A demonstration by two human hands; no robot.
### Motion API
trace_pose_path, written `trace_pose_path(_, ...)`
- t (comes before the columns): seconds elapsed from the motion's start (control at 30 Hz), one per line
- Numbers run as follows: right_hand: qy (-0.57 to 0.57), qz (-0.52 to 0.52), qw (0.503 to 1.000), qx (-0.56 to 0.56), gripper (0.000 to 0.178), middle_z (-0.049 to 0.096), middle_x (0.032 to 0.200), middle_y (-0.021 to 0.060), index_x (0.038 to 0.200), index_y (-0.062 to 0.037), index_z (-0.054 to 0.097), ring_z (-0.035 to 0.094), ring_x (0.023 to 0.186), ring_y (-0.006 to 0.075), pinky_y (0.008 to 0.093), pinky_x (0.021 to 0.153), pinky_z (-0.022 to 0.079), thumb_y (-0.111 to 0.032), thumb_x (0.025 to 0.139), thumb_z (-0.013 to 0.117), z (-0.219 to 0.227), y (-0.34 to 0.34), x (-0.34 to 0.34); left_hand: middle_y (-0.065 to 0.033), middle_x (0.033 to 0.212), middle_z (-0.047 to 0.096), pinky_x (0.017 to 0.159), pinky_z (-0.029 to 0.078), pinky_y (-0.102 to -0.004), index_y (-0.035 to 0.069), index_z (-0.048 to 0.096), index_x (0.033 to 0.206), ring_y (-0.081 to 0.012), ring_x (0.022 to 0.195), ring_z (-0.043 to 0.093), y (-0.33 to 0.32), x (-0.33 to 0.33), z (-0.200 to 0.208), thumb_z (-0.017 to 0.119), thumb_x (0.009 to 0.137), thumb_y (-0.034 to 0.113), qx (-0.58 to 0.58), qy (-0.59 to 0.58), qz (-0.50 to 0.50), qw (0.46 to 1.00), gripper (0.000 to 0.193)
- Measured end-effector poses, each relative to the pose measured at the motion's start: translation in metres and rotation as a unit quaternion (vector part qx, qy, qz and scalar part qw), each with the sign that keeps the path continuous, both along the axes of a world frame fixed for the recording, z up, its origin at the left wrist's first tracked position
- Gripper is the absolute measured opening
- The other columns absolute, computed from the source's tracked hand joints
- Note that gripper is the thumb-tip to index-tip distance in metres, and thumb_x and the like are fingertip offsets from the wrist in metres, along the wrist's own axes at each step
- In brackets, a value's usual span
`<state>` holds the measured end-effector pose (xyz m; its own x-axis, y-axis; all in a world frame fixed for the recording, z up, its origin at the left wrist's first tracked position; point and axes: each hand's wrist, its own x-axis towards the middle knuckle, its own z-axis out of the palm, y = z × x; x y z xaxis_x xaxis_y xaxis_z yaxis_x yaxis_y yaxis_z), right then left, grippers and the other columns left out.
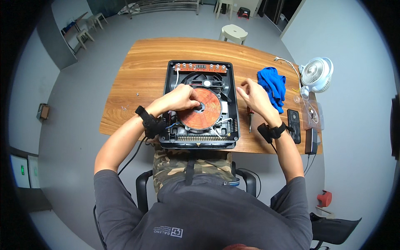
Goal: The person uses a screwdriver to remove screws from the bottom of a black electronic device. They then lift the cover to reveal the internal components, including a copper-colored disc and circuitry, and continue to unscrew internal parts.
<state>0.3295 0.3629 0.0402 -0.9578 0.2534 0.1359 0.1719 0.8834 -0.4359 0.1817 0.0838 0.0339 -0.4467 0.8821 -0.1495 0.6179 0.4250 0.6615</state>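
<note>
An opened induction cooker [170, 75] lies on the wooden table in front of me, its inside facing up. Its round copper coil [206, 118] sits over the middle of the black housing. My left hand [183, 98] reaches over the coil, fingertips pinched together at the dark centre piece [201, 108]; what they grip is hidden. Just beyond the housing's right edge hovers my right hand [255, 96], fingers loosely bent and apart, nothing visible in it. Below that hand a screwdriver [250, 121] with a red handle lies on the table, partly covered by the hand.
A black fan [207, 83] and an orange circuit board [200, 68] fill the cooker's far end. Right of my right hand are a blue cloth [271, 85], a black phone [293, 121], a clear plastic box [312, 114] and a white fan [316, 73]. Small screws [124, 108] lie at left.
</note>
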Motion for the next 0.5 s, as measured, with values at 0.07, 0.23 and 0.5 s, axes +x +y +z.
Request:
trace_pose_path(0.07, 0.022, 0.115, 0.993, -0.009, 0.038, 0.070, 0.101, 0.0173, 0.117, -0.0023, 0.063, 0.070, 0.091, 0.0303, 0.0408, 0.080, 0.056, -0.035, 0.098, 0.067, 0.002, -0.012, -0.008, -0.0145, 0.090, 0.075, 0.076, 0.058, -0.0365, 0.000, 0.078, 0.102, -0.0248, 0.083, 0.073, 0.001, -0.002, -0.001, 0.077, 0.088, 0.019, 0.009, 0.002, -0.008, 1.000, 0.024)
trace_pose_path(0.23, -0.049, 0.250, 0.966, -0.036, 0.036, 0.069, 0.108, 0.0171, 0.117, -0.0036, 0.063, 0.069, 0.094, 0.0307, 0.0410, 0.083, 0.056, -0.032, 0.096, 0.069, -0.003, -0.036, -0.019, -0.0157, 0.090, 0.074, 0.076, 0.057, -0.0382, 0.001, 0.077, 0.100, -0.0276, 0.083, 0.073, -0.004, 0.001, -0.008, 0.077, 0.088, 0.020, 0.031, 0.043, -0.034, 0.998, 0.023)
trace_pose_path(0.5, -0.084, 0.297, 0.951, -0.021, 0.033, 0.067, 0.118, 0.0169, 0.117, -0.0056, 0.064, 0.069, 0.098, 0.0313, 0.0412, 0.088, 0.056, -0.027, 0.094, 0.071, -0.011, -0.059, -0.034, -0.0186, 0.087, 0.072, 0.075, 0.055, -0.0416, 0.003, 0.076, 0.096, -0.0328, 0.082, 0.071, -0.007, 0.006, -0.018, 0.076, 0.086, 0.019, 0.110, 0.084, -0.057, 0.989, 0.019)
